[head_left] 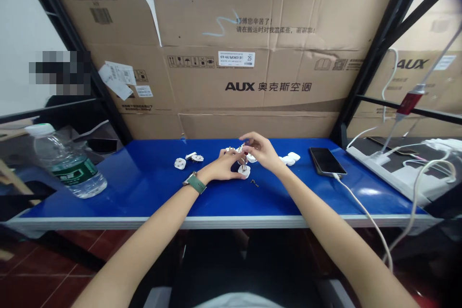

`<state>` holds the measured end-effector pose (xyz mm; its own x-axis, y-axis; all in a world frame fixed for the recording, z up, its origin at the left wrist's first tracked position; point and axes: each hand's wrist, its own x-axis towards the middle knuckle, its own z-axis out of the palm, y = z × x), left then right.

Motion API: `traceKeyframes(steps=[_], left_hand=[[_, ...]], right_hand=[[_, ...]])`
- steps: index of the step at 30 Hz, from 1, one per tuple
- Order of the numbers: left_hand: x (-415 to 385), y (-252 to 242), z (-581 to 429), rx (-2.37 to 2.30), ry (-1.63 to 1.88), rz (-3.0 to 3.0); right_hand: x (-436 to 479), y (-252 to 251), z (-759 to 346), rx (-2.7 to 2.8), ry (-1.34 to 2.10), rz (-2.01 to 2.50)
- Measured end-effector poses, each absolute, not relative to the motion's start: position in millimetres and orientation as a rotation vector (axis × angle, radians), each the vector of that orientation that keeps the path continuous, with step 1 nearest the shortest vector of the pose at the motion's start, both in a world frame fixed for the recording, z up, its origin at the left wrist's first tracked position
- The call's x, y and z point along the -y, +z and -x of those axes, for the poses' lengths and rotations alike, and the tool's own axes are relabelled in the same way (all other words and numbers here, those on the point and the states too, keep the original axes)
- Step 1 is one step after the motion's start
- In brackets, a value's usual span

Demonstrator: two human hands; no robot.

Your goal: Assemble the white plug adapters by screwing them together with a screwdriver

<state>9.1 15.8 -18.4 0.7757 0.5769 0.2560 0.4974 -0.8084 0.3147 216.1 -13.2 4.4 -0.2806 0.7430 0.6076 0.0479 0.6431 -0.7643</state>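
Observation:
My left hand (225, 167) is closed on a small white plug piece (245, 172) lying on the blue tabletop, its thumb pressed at the near side. In my right hand (263, 153) the fingers pinch a small screwdriver (246, 158) with a dark red handle. It stands nearly upright, its shaft reaching down to the white piece; the tip's exact contact is too small to tell. A few small metal parts (254, 183), perhaps screws, lie just in front. Behind my hands are several more white plug pieces, partly hidden by my fingers.
Round white plug parts (179, 163) lie left, more white pieces (290, 158) right. A phone (327, 160) on a charging cable (364, 207) is farther right, beside a white power strip (388, 173). A water bottle (74, 166) stands at left. A cardboard panel (202, 91) rises behind.

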Motion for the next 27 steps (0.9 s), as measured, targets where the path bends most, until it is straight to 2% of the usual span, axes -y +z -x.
traceKeyframes(steps=[3,6,11,17,23,27], left_hand=[[-15.0,-17.4,-9.6,-0.851,0.490,-2.724],[-14.6,-16.7,-9.8,-0.852,0.493,-2.721],[-15.7,-17.8,-9.7,-0.853,0.514,-2.731],[-19.3,-21.8,-9.7,-0.853,0.511,-2.721],[-16.4,-18.3,-9.6,-0.843,0.508,-2.732],[-16.0,-16.7,-10.2,-0.842,0.488,-2.729]], right_hand=[[13.0,5.5,-219.9,1.764,0.547,0.723],[15.8,6.7,-221.9,1.819,0.460,0.765],[18.5,7.1,-223.5,1.864,0.666,0.640],[16.2,5.8,-225.0,1.941,0.362,0.758],[17.2,8.4,-226.2,1.978,0.655,0.620],[14.9,6.7,-222.8,1.982,0.527,0.690]])
